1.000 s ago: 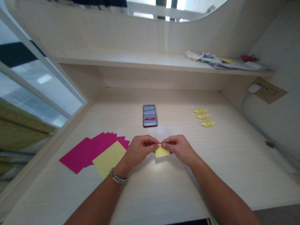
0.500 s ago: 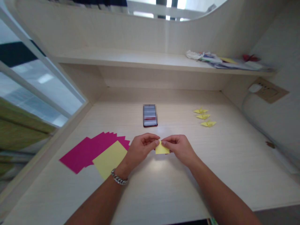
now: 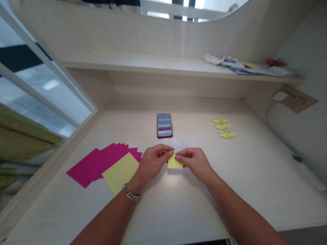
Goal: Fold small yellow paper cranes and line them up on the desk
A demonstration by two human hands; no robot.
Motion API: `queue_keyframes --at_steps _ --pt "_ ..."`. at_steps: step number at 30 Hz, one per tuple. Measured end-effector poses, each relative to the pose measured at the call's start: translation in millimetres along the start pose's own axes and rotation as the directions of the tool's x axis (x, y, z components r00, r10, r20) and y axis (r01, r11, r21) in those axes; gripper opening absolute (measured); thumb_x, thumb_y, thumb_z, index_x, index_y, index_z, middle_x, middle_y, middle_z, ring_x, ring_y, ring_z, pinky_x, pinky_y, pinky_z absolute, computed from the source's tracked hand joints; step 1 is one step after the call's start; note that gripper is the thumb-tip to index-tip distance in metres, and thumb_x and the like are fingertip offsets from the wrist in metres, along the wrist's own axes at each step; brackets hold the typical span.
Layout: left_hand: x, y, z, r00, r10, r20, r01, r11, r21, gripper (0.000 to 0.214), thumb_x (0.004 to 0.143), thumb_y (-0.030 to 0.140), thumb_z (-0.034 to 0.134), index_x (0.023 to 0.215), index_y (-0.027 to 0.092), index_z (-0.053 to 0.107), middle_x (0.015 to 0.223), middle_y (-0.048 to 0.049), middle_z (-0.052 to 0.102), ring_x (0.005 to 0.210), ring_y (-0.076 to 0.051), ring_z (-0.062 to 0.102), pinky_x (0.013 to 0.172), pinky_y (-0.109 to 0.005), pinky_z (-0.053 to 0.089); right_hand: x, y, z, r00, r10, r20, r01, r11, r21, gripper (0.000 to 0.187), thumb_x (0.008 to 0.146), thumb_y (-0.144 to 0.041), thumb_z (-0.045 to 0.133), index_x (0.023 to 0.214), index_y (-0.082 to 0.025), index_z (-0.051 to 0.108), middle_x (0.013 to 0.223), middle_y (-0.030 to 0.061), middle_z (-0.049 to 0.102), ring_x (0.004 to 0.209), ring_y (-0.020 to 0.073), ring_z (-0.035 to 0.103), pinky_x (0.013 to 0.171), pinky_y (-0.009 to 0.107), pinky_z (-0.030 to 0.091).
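Observation:
A small folded piece of yellow paper (image 3: 175,164) is held between both hands just above the desk. My left hand (image 3: 155,161) pinches its upper left edge with thumb and fingers. On the other side, my right hand (image 3: 195,160) grips the upper right edge in the same way. The fingers behind the paper are partly hidden. Left of my left hand lies a flat yellow sheet (image 3: 120,173), resting over fanned magenta sheets (image 3: 88,168). Three folded yellow paper cranes (image 3: 223,127) sit in a column to the right, beyond my right hand.
A phone (image 3: 165,126) lies on the desk (image 3: 158,211) beyond my hands. Papers and crumpled items (image 3: 245,66) rest on the shelf (image 3: 153,64) at the right. A charger plug (image 3: 280,96) with a cable sits in the wall socket plate (image 3: 296,98).
The folded yellow paper has shifted slightly left relative to the hands and looks tilted a little differently. Both hands keep their pinch. The whole view has moved slightly.

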State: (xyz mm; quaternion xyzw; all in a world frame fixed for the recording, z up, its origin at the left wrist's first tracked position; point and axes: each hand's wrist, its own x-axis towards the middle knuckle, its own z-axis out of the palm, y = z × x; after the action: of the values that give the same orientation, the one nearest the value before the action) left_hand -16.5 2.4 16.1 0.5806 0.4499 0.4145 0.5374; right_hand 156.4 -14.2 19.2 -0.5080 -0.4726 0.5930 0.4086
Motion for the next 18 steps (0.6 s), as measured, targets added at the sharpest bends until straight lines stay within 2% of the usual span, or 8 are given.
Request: queue_keyframes --at_steps 4,8,12,18 --pt "1.3 1.1 1.9 1.0 0.0 -0.015 -0.001 1.0 -0.031 0.022 0.079 0.031 0.063 0.096 0.017 0.066 0.068 -0.0002 0.066 0.061 -0.012 0.061 0.057 -0.022 0.05 1.2 3.0 1.6 1.0 0.026 -0.003 -0.026 0.998 0.058 0.027 0.063 -0.036 0.075 0.079 -0.014 0.073 0.071 0.0065 0.07 0.059 0.0144 0.06 0.056 0.028 0.047" --pt "2.6 2.1 3.1 0.999 -0.026 -0.037 0.021 0.992 -0.128 0.027 0.081 0.033 0.06 0.101 0.016 0.063 0.07 -0.0004 0.066 0.063 -0.012 0.063 0.061 -0.025 0.054 1.7 4.8 3.0 0.998 0.035 -0.042 -0.031 0.995 0.091 0.028 0.061 -0.037 0.076 0.077 -0.015 0.072 0.07 0.0061 0.07 0.06 0.0152 0.06 0.057 0.029 0.048" --pt "2.1 0.8 2.0 0.999 0.001 -0.036 -0.003 0.998 -0.056 0.026 0.072 0.026 0.071 0.094 0.015 0.064 0.074 -0.002 0.069 0.068 -0.012 0.064 0.064 -0.023 0.053 1.4 4.4 3.3 0.999 0.001 -0.034 0.001 0.997 0.076 0.027 0.063 -0.038 0.075 0.077 -0.015 0.073 0.069 0.0054 0.069 0.058 0.0128 0.058 0.055 0.026 0.046" --pt "2.0 -4.0 -0.5 0.999 -0.004 -0.053 0.002 0.999 -0.035 0.022 0.072 0.026 0.071 0.09 0.015 0.065 0.077 -0.0033 0.07 0.071 -0.014 0.066 0.066 -0.024 0.054 1.4 1.9 2.7 0.993 0.117 0.036 -0.121 0.971 0.205 0.028 0.06 -0.038 0.077 0.076 -0.016 0.073 0.073 0.0046 0.069 0.066 0.0154 0.062 0.064 0.032 0.051"
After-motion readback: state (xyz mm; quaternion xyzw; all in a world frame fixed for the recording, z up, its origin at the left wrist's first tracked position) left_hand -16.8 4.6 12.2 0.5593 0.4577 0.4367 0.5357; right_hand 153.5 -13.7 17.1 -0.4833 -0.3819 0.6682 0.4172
